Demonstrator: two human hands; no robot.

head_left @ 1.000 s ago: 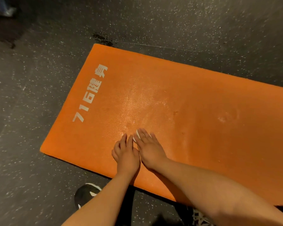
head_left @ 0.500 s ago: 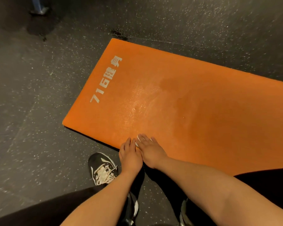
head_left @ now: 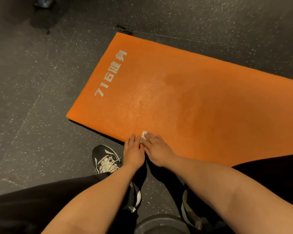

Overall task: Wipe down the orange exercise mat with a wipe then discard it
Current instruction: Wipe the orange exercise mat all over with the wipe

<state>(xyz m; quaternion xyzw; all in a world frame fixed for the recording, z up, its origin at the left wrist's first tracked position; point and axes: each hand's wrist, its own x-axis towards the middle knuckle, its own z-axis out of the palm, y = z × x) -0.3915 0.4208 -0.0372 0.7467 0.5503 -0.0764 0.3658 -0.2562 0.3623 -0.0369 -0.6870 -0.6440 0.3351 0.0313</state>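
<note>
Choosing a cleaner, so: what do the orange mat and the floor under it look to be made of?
The orange mat: probably foam or rubber, matte and finely grained; its cut edge shows some thickness, and a damp-looking patch glistens. The floor: likely rubber gym flooring, dark, matte, flecked with pale speckles.

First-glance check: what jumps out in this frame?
The orange mat dominates, lying flat on the dark speckled floor with white print along its left end. At its near edge the left hand and right hand sit side by side, fingers flat, and a small white wipe peeks out from under the right hand's fingers. A black shoe with white laces stands just left of the hands.
</note>
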